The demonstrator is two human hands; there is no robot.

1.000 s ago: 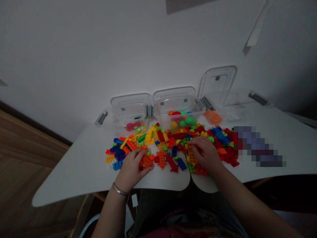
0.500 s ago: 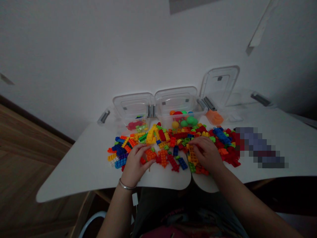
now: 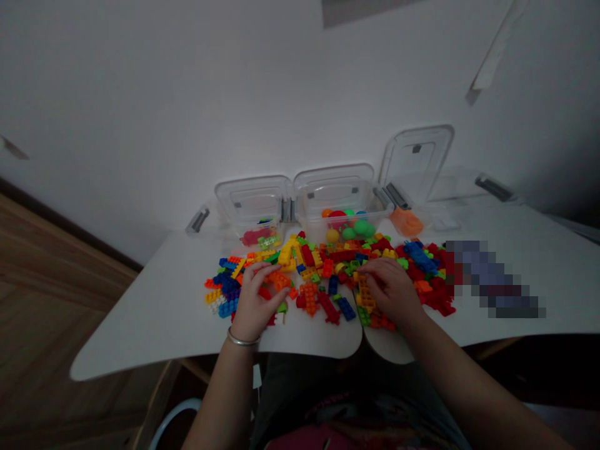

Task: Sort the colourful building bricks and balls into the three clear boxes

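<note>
My left hand (image 3: 254, 301), a silver bangle on its wrist, is at the left part of a heap of colourful toy building bricks. Thumb and forefinger stand apart, curved around an orange brick (image 3: 280, 280); whether they touch it is unclear. Below the thumb lie a green brick (image 3: 282, 308) and a white brick (image 3: 280, 319). My right hand (image 3: 392, 289) rests over the right of the heap, fingers stretched to the left and thumb apart. Beside its fingers a long yellow brick (image 3: 364, 295) shows its hollow underside. Orange brick (image 3: 308, 299) and red brick (image 3: 329, 309) lie between the hands.
Behind the heap stand clear plastic boxes with raised lids; the middle box (image 3: 307, 226) holds coloured balls (image 3: 360, 227). An orange piece (image 3: 407, 221) sits in the right box. The white tabletop (image 3: 140, 312) has a notch at its front edge. A pixelated patch covers an area at right.
My left hand has shifted slightly, and the orange brick near its fingers has moved up and left. Green and white bricks now show below the thumb. My right hand looks still.
</note>
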